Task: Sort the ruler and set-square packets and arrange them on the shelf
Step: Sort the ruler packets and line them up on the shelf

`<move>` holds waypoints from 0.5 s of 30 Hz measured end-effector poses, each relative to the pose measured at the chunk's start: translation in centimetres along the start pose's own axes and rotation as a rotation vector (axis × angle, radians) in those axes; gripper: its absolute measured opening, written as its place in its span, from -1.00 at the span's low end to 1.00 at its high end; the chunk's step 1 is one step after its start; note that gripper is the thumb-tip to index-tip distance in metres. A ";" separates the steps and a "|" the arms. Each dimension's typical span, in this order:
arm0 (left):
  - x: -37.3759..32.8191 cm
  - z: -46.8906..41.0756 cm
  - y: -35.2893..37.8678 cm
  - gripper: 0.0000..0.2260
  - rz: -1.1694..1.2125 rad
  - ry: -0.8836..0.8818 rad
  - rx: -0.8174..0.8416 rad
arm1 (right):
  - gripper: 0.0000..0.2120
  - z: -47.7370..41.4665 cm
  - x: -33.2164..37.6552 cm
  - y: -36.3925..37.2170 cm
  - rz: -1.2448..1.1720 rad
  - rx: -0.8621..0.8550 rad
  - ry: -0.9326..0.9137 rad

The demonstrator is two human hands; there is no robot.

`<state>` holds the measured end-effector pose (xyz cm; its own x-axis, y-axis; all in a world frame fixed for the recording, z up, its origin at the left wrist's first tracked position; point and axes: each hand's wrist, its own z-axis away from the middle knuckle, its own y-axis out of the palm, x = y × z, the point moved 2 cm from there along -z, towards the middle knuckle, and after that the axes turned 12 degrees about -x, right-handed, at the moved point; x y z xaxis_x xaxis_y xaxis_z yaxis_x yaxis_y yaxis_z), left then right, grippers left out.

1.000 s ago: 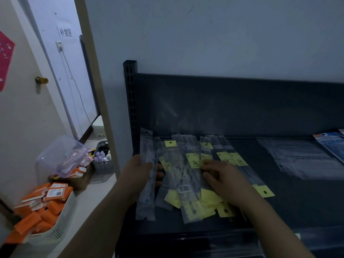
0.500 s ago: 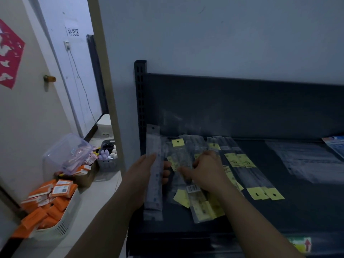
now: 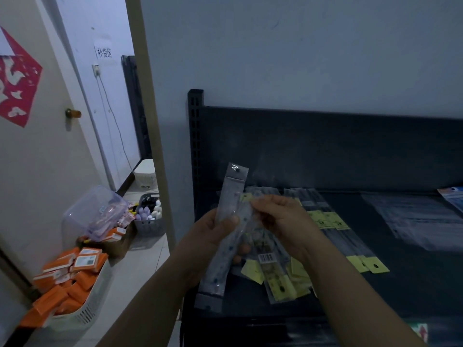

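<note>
A long clear plastic ruler packet (image 3: 231, 189) is gripped in the left hand (image 3: 210, 234), long axis one to seven o'clock, and a second clear packet (image 3: 246, 214), pinched by the right hand's (image 3: 285, 221) fingers (image 3: 263, 204), is held touching it at three o'clock, above the dark metal shelf (image 3: 400, 284).

Dim room; pale wall (image 3: 275, 46), door (image 3: 37, 159) left.

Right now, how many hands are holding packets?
2. The left hand grips a grey packet over the shelf's left end; the right hand pinches a clear packet beside it.
</note>
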<state>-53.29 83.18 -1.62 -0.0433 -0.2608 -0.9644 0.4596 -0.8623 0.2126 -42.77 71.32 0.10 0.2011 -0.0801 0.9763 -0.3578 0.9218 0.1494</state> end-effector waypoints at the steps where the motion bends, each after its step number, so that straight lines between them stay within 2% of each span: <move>1: 0.0 0.0 0.0 -0.71 -0.005 -0.017 -0.020 | -0.92 0.0 0.0 -0.1 -0.053 0.009 0.016; 4: 0.5 -0.5 -0.5 -0.61 -0.138 -0.084 -0.162 | -0.89 -0.2 0.1 -0.6 -0.165 0.021 -0.001; 6: 0.6 -0.6 -0.6 -0.57 -0.114 -0.141 -0.204 | -0.92 -0.1 0.4 -0.9 -0.230 0.022 -0.009; 7: 0.6 -0.5 -0.5 -0.55 -0.063 -0.172 -0.175 | -0.92 0.0 0.6 -0.8 -0.259 0.025 -0.015; 9: 0.2 -0.2 -0.1 -0.51 0.016 -0.199 -0.055 | -0.79 -0.1 0.9 -0.7 -0.258 0.033 -0.054; 11: -0.4 0.3 0.5 -0.67 0.097 -0.172 0.084 | -0.70 -0.3 0.9 -0.5 -0.203 0.005 -0.107; 13: -0.8 0.5 0.8 -0.84 0.015 -0.099 0.157 | -0.66 -0.8 0.7 -0.2 -0.101 -0.029 -0.142; 15: -0.8 0.2 0.7 -0.86 -0.118 -0.043 0.145 | -0.64 -1.2 0.5 0.1 0.003 -0.054 -0.165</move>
<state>-53.12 82.71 -0.72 -0.1288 -0.1696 -0.9771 0.3168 -0.9407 0.1215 -41.67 71.85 0.41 0.0459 -0.1340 0.9899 -0.3076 0.9409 0.1417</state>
